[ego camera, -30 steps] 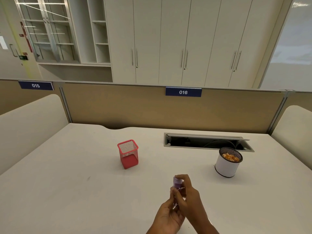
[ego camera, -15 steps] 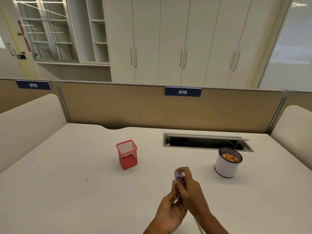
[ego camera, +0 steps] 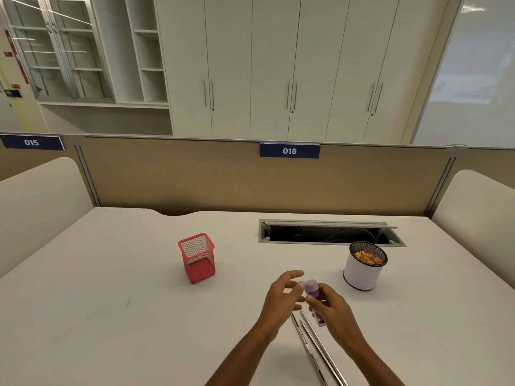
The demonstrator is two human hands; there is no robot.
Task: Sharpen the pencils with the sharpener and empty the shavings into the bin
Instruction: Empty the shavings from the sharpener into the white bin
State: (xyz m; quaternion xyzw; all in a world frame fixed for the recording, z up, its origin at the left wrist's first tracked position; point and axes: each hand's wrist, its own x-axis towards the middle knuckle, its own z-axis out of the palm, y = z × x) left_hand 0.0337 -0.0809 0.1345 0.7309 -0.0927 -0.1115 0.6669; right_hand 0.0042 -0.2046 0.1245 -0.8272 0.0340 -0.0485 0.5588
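My right hand grips a small purple sharpener, held upright above the desk. Just left of it, my left hand has loose, spread fingers, and its fingertips are close to the sharpener's cap. Silver-grey pencils lie side by side on the white desk under my hands, tips pointing away from me. A white cylindrical bin with a dark mesh rim stands to the right, with orange shavings inside.
A red mesh pencil holder stands on the desk left of my hands. An open cable tray slot is set into the desk behind the bin. A tan partition with a "016" label closes off the back.
My left hand has let go of the sharpener and opened. Both hands have moved slightly forward, and the pencils on the desk have come into view.
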